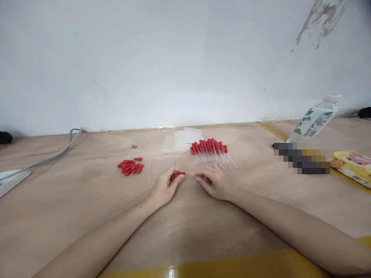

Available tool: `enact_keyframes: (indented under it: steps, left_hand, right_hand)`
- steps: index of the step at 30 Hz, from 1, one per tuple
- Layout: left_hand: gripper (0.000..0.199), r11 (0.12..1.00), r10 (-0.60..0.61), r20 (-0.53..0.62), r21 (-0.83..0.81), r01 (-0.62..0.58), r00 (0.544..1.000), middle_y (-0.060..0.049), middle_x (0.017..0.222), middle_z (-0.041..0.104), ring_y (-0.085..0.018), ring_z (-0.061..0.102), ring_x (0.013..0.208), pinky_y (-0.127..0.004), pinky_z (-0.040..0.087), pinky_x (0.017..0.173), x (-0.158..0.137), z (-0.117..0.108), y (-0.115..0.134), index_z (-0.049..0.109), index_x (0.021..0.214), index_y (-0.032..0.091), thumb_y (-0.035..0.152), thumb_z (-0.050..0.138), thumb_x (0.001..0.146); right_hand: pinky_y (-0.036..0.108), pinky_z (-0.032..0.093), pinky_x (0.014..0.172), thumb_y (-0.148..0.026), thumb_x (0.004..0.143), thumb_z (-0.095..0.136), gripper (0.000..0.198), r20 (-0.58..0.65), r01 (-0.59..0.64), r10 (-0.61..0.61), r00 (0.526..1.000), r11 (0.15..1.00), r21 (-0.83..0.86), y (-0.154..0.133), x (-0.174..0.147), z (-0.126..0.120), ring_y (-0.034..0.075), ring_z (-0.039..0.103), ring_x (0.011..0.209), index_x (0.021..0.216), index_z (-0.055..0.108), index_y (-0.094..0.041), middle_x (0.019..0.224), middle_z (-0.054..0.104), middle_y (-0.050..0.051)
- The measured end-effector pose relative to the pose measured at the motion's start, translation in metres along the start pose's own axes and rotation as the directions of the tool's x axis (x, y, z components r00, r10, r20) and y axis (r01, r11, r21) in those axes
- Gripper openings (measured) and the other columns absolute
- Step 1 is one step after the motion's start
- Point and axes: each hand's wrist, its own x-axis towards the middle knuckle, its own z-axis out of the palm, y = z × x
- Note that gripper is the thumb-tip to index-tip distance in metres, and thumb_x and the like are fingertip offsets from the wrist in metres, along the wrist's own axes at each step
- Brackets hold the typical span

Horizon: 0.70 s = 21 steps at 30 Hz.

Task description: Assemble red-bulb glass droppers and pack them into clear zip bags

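Observation:
My left hand point(167, 184) is closed round a red rubber dropper bulb point(179, 174), whose mouth points right. A thin clear dropper tube point(190, 175) reaches from the bulb's mouth to my right hand point(213, 182), whose fingertips pinch its far end. Left of my left hand lies a small heap of loose red bulbs point(130, 166). Just behind that hand, clear tubes point(162, 165) lie side by side in a row. Beyond my right hand is a pile of droppers with red bulbs on clear tubes point(211, 150), bulbs facing the wall.
White sheets or bags point(184, 139) lie behind the tubes. To the right are a tilted clear bottle point(314, 119), a blurred-out dark object point(301, 158) and a yellow printed packet point(353, 166). A grey cable point(60, 152) crosses the left side. A white wall point(145, 65) bounds the table's back.

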Motion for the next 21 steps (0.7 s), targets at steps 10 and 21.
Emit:
enact_keyframes:
  steps: [10, 21]
  left_hand:
    - [0.027, 0.966, -0.103, 0.093, -0.227, 0.122, 0.990, 0.001, 0.062, 0.056, -0.010, 0.053, 0.055, -0.021, 0.042, 0.052, 0.000, 0.006, -0.014, 0.059, 0.093, 0.016, 0.039, 0.049, 0.083]
    - [0.025, 0.978, -0.058, 0.203, -0.184, 0.097, 0.977, 0.001, 0.060, 0.054, -0.009, 0.048, 0.053, -0.020, 0.039, 0.051, 0.000, 0.000, -0.006, 0.061, 0.088, 0.015, 0.036, 0.049, 0.083]
  right_hand:
    - [0.029, 0.032, 0.069, -0.024, 0.087, 0.045, 0.015, 0.039, 0.007, -0.010, 0.999, 0.996, 0.085, -0.001, 0.000, 0.005, 0.010, 0.048, 0.058, 0.088, 0.058, -0.017, 0.069, 0.059, -0.001]
    - [0.029, 0.028, 0.067, -0.023, 0.087, 0.046, 0.018, 0.180, 0.074, -0.077, 0.981, 0.997, 0.027, 0.005, 0.007, -0.006, 0.009, 0.047, 0.056, 0.090, 0.063, -0.019, 0.070, 0.062, -0.001]
